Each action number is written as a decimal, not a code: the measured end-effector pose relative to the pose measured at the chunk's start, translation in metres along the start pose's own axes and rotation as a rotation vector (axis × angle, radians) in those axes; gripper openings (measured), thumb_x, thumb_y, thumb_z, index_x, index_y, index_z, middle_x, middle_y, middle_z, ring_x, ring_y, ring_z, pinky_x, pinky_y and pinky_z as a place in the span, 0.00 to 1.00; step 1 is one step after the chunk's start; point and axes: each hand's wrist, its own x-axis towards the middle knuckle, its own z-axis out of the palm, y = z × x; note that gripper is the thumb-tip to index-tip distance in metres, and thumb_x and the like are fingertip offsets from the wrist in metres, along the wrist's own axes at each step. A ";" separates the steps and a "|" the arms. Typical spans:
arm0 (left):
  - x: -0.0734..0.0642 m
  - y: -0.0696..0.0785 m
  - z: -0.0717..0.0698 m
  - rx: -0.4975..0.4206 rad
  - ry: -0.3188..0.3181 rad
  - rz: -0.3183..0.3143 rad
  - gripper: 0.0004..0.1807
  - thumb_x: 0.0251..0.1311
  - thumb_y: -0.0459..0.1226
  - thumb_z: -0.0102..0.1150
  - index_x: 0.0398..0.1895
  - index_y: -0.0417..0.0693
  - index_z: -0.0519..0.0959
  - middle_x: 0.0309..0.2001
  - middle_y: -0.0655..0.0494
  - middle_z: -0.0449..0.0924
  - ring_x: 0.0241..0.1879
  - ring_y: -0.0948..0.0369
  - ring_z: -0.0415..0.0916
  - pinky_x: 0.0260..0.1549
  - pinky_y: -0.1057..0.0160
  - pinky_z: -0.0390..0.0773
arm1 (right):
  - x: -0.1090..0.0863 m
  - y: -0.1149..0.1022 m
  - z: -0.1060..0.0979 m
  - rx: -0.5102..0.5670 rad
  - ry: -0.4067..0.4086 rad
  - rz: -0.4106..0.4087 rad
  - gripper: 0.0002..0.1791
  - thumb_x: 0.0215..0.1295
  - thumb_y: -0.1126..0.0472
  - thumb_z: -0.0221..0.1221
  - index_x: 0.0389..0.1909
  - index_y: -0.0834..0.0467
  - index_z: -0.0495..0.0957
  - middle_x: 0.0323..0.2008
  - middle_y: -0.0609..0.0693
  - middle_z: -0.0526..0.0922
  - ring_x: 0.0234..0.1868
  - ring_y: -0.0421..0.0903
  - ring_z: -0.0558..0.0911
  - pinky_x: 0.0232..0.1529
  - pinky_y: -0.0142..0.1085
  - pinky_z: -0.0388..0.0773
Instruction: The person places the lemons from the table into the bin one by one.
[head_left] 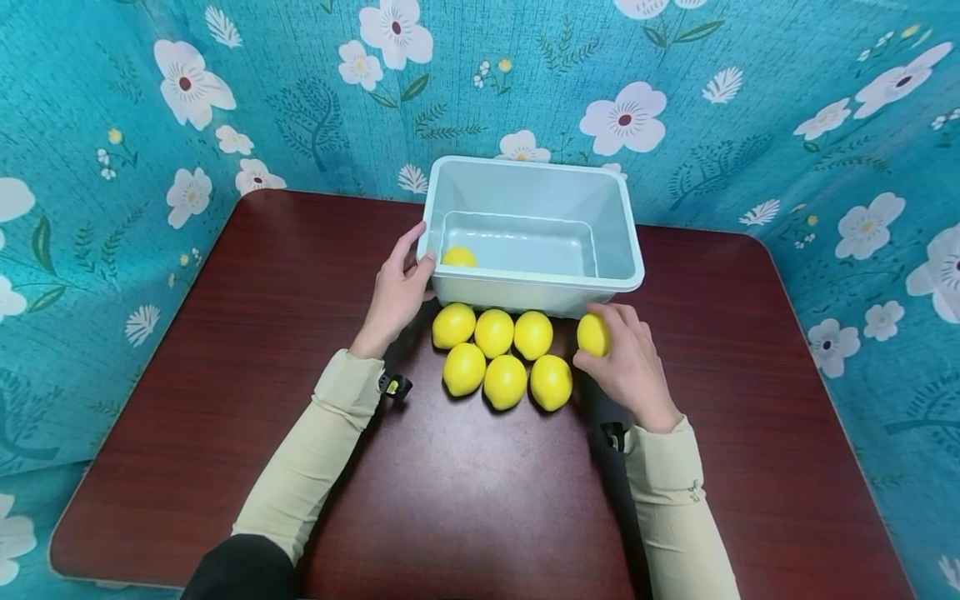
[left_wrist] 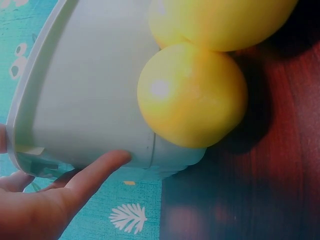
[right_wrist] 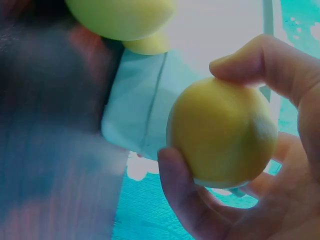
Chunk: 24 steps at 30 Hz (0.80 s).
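My right hand (head_left: 630,358) pinches a yellow lemon (head_left: 594,335) between thumb and fingers, near the front right corner of a pale blue plastic bin (head_left: 536,287). The right wrist view shows this lemon (right_wrist: 222,132) with fingertips around its sides. At the bin's front left corner, my left hand (head_left: 397,292) holds the rim, the thumb at the edge and the fingers along the end wall. One straight finger (left_wrist: 100,172) lies against that wall in the left wrist view. Inside the bin, a lemon (head_left: 459,257) rests in the front left corner.
Several lemons stand in two rows of three on the dark red-brown table (head_left: 450,492), close before the bin; the front row includes this lemon (head_left: 505,382). A blue flowered cloth (head_left: 480,92) hangs behind the table and at both sides.
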 end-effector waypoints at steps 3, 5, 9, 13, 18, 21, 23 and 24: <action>0.000 0.000 0.000 0.002 0.000 -0.002 0.29 0.71 0.45 0.47 0.73 0.69 0.56 0.70 0.46 0.63 0.62 0.53 0.72 0.48 0.43 0.79 | 0.000 -0.003 -0.002 0.000 0.008 -0.003 0.34 0.50 0.61 0.65 0.62 0.57 0.70 0.57 0.60 0.69 0.45 0.59 0.67 0.38 0.45 0.66; -0.001 0.000 0.000 0.002 0.000 -0.005 0.29 0.71 0.45 0.47 0.73 0.69 0.56 0.70 0.46 0.63 0.62 0.53 0.72 0.48 0.43 0.79 | -0.001 -0.005 -0.003 0.001 0.012 -0.007 0.33 0.50 0.61 0.64 0.62 0.58 0.70 0.57 0.60 0.70 0.45 0.59 0.67 0.37 0.45 0.66; -0.002 0.002 0.000 0.004 -0.002 -0.008 0.29 0.71 0.45 0.47 0.74 0.69 0.56 0.71 0.46 0.63 0.62 0.53 0.72 0.48 0.43 0.79 | -0.002 -0.008 -0.005 0.003 0.020 -0.012 0.33 0.50 0.61 0.64 0.61 0.58 0.71 0.57 0.60 0.70 0.44 0.58 0.67 0.37 0.44 0.65; -0.002 0.003 0.000 0.004 -0.004 -0.010 0.29 0.72 0.45 0.46 0.74 0.69 0.55 0.71 0.46 0.62 0.63 0.53 0.71 0.48 0.42 0.79 | -0.003 -0.011 -0.007 0.008 0.031 -0.019 0.33 0.50 0.62 0.64 0.61 0.58 0.71 0.56 0.60 0.71 0.44 0.58 0.67 0.37 0.44 0.65; -0.001 0.003 0.000 -0.003 -0.004 -0.007 0.29 0.71 0.44 0.47 0.74 0.68 0.56 0.71 0.46 0.62 0.63 0.53 0.72 0.47 0.43 0.79 | -0.004 -0.013 -0.010 0.013 0.049 -0.025 0.32 0.50 0.62 0.65 0.60 0.57 0.71 0.56 0.59 0.71 0.44 0.58 0.67 0.37 0.44 0.66; -0.001 0.003 -0.001 -0.004 -0.008 -0.005 0.29 0.72 0.44 0.47 0.74 0.68 0.55 0.71 0.46 0.62 0.63 0.53 0.71 0.48 0.43 0.79 | -0.004 -0.015 -0.011 0.018 0.054 -0.025 0.32 0.50 0.62 0.65 0.60 0.57 0.71 0.56 0.58 0.71 0.44 0.57 0.68 0.37 0.44 0.65; -0.001 0.003 -0.001 -0.002 -0.008 -0.005 0.29 0.72 0.44 0.47 0.74 0.68 0.55 0.71 0.45 0.62 0.63 0.52 0.71 0.48 0.43 0.79 | -0.005 -0.016 -0.012 0.019 0.055 -0.020 0.32 0.50 0.62 0.65 0.60 0.57 0.71 0.56 0.58 0.72 0.44 0.57 0.68 0.37 0.44 0.65; -0.001 0.004 -0.001 -0.001 -0.010 -0.005 0.29 0.72 0.44 0.47 0.74 0.68 0.55 0.71 0.45 0.62 0.63 0.52 0.71 0.48 0.43 0.79 | -0.005 -0.016 -0.013 0.019 0.054 -0.018 0.32 0.50 0.62 0.65 0.60 0.57 0.71 0.56 0.58 0.72 0.44 0.57 0.68 0.37 0.44 0.65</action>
